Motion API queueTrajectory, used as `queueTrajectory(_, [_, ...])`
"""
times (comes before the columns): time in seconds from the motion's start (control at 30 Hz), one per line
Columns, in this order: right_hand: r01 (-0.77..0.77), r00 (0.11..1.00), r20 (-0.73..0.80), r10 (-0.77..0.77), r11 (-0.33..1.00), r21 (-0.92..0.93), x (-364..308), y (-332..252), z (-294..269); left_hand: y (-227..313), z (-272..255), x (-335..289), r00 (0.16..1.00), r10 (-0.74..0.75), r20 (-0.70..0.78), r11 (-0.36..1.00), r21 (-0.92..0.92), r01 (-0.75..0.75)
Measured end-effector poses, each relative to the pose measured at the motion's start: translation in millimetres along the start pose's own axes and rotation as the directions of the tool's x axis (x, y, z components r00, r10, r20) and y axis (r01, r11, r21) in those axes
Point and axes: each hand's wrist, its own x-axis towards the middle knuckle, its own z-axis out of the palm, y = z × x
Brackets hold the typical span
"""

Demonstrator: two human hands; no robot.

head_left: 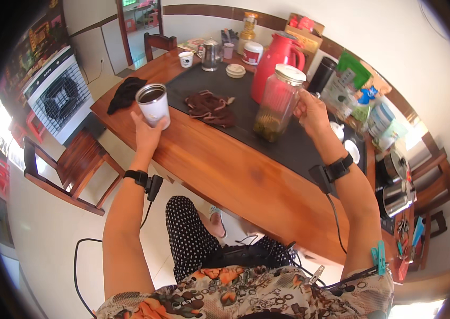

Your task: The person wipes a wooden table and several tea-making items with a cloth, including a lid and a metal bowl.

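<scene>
Around the lower part of a white tumbler with a steel rim and dark inside, my left hand is closed, near the left end of the table. My right hand grips the side of a clear glass pitcher, where its handle appears to be hidden by my fingers. The pitcher stands upright with a white lid on, and greenish-brown leaves lie at its bottom. Between the two lies a crumpled brown cloth on the black mat. A black cloth rests left of the tumbler.
Behind the pitcher stands a red thermos jug. A steel pot, a white cup and a round lid are farther back. Bags and jars crowd the wooden table's right side, near steel pots. A wooden chair stands left.
</scene>
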Motion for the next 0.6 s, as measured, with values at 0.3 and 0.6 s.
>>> queueTrajectory(0.3, [-0.006,0.999,-0.046,0.004,0.999,-0.051,-59,-25,-48,195,55,-70,0.865,0.286,0.413,0.918,-0.376,-0.125])
queueTrajectory(0.6, [0.074,0.997,0.046,-0.067,0.982,-0.173,-85,-22,-28,292,141,-63,0.475,0.73,0.491,0.671,-0.381,-0.637])
